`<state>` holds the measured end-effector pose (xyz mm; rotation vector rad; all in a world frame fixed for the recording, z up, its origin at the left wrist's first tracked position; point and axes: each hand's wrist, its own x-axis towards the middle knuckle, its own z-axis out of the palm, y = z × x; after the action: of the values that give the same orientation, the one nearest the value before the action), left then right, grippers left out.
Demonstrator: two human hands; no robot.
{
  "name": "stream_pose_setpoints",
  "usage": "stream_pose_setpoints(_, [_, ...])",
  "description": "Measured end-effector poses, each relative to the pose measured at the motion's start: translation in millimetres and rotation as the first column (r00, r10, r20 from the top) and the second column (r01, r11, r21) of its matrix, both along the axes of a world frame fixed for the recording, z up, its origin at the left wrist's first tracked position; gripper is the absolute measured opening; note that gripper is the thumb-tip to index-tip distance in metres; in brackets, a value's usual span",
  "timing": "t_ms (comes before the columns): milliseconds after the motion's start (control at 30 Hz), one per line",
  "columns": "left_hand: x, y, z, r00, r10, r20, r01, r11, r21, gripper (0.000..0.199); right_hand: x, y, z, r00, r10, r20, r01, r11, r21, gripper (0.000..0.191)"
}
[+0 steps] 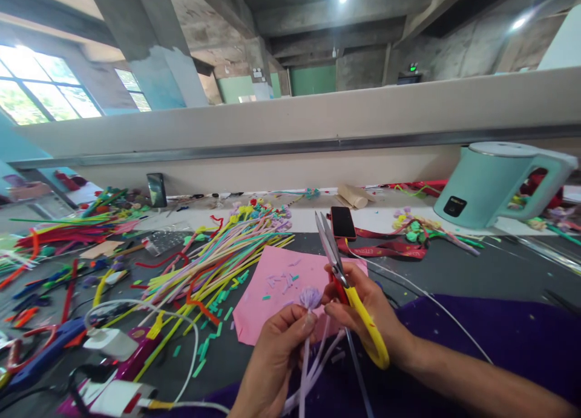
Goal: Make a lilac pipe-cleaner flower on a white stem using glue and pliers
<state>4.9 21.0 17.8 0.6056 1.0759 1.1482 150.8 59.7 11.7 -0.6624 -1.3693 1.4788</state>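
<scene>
Between the thumb and fingers of my left hand [284, 339] is a lilac pipe-cleaner flower [310, 297], pinched just below its fluffy head, with pale lilac stems [305, 375] hanging down. My right hand [367, 309] is wrapped round yellow-and-red scissors [333, 248], whose narrowly parted blades point up and away. Its fingertips are close to the right side of the flower; whether they touch it I cannot tell. Under both hands lies a pink sheet [258, 309] with small lilac and green clippings.
Colourful pipe cleaners [218, 254] are heaped left of the sheet. A phone [343, 222] with a red strap lies behind it. A mint kettle [488, 185] stands at the right rear. White chargers [111, 343] and cables are at the front left, and purple cloth [481, 339] lies at the right.
</scene>
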Motion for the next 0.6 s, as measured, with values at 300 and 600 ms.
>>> stream_pose_setpoints(300, [2.1,0.2,-5.9,0.996,-0.006,-0.091,0.009,0.999,0.035,0.027,0.0,1.7,0.3,0.990,-0.090,0.110,0.086,0.995,0.043,0.040])
stream_pose_setpoints(600, [-8.0,1.1,0.0,0.982,0.163,0.090,-0.171,0.981,0.088,0.019,8.7,8.7,-9.0,0.872,-0.206,0.444,0.064,0.947,0.314,0.047])
